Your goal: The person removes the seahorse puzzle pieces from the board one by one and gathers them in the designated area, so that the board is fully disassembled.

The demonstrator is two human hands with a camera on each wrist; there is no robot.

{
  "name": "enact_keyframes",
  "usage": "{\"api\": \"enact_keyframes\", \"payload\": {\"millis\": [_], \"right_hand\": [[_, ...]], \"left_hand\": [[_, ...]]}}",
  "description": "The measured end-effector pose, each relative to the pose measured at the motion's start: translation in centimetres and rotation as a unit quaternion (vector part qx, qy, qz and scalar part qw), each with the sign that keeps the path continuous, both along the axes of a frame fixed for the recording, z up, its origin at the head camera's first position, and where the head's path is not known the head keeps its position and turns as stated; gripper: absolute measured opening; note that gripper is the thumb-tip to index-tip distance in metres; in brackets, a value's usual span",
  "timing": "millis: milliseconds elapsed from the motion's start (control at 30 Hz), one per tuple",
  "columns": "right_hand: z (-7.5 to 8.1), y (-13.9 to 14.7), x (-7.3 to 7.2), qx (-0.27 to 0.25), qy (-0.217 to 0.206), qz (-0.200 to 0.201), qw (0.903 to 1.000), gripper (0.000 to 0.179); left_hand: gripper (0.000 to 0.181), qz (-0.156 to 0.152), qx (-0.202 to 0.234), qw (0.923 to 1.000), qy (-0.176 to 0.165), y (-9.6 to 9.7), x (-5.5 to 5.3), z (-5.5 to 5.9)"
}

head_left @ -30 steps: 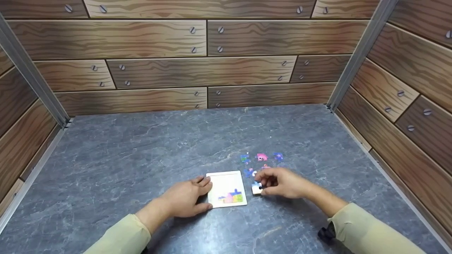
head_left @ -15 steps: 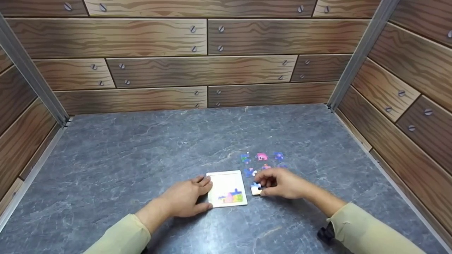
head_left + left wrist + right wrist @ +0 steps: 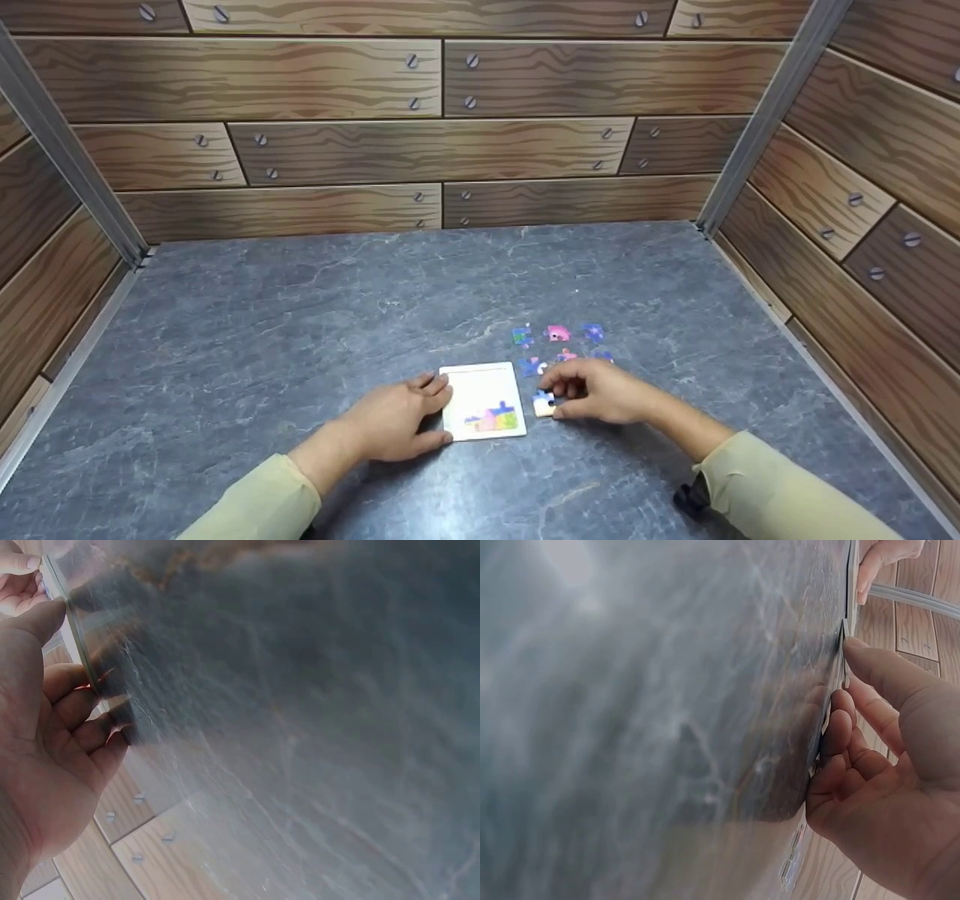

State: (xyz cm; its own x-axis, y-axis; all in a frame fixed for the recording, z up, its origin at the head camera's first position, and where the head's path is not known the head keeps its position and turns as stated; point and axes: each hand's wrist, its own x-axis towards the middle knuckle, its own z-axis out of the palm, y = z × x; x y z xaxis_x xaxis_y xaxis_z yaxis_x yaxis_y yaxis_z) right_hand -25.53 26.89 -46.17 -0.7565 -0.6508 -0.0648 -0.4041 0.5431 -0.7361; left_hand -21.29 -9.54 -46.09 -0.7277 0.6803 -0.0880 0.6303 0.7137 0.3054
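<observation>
In the head view a white puzzle tray (image 3: 476, 386) lies flat, with several joined colourful pieces (image 3: 493, 420) in its near right part. My left hand (image 3: 394, 421) rests at the tray's left side, thumb and fingertips touching its edge. Just right of the tray, my right hand (image 3: 604, 391) pinches a blue and white puzzle piece (image 3: 543, 405) between thumb and fingers, low over the table. In the right wrist view the piece (image 3: 845, 664) shows edge-on at the thumb tip. The left wrist view shows my thumb and fingers against the tray's edge (image 3: 73, 637).
Several loose puzzle pieces lie beyond my right hand, among them a pink one (image 3: 557, 333), a blue one (image 3: 593, 332) and a green-blue one (image 3: 521, 336). The grey marbled table (image 3: 300, 315) is bordered by wood-patterned walls (image 3: 337, 150) at the back and sides.
The pinched piece has shifted very slightly left and nearer me. One blue loose piece behind the right hand shows more than before. My left hand and the tray stay put.
</observation>
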Motion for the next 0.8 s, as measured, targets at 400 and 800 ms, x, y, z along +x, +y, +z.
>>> {"api": "enact_keyframes", "payload": {"millis": [400, 800], "right_hand": [[-0.22, 0.02, -0.08, 0.004, 0.000, 0.003, 1.0000, 0.031], [-0.40, -0.02, -0.16, 0.005, 0.002, 0.003, 1.0000, 0.031]], "left_hand": [[0.070, 0.000, -0.004, 1.0000, -0.003, 0.04, -0.15, -0.07], [0.070, -0.004, 0.000, 1.0000, 0.003, -0.04, -0.02, -0.19]]}}
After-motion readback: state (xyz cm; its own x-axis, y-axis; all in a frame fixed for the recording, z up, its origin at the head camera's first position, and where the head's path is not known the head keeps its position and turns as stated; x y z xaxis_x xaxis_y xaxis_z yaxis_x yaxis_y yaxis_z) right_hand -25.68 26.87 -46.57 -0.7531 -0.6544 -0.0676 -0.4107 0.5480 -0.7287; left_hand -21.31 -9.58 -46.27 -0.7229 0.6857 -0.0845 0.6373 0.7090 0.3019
